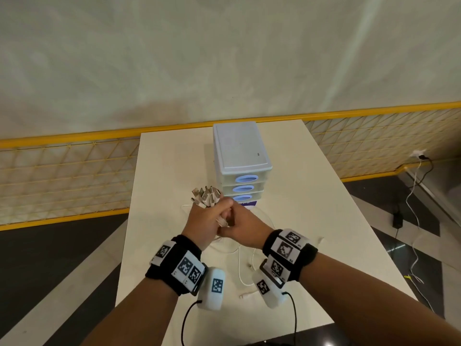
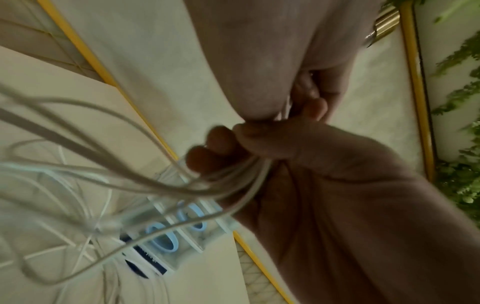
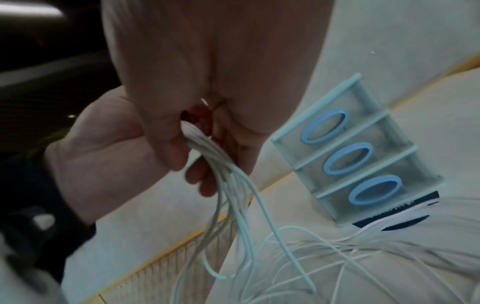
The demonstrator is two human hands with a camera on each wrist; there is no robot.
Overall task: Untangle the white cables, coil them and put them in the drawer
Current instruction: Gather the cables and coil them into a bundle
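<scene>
At the middle of the long cream-white table (image 1: pixel 287 221), both hands meet above the surface, just at 7 o'clock of the pale blue-white plastic drawer unit (image 1: pixel 240 156). Its three translucent drawers, each with an oval blue handle, are all closed. Under the unit lies a dark blue and white card (image 3: pixel 405 207) with a line of white writing, too blurred to read. The black wristbands (image 1: pixel 174 264) carry white tags printed with square black-and-white marker patterns, and small characters beside them cannot be made out.

The left hand (image 1: pixel 205 221) is closed in a fist around the bundle of thin white cables (image 2: pixel 145 176), with the plug ends (image 1: pixel 205 196) fanning out of the top of the fist toward 12 o'clock. The right hand (image 1: pixel 245 227) presses against it from 3 o'clock, its fingers (image 2: pixel 207 152) curled round the same bundle just below the left fist. In the right wrist view the cables leave the two closed hands together and drop away toward 5 o'clock. From there the strands spread into loose crossing loops on the table, at 6 o'clock of the drawer unit, between the two forearms. A few loose ends lie near the wrist cameras.
</scene>
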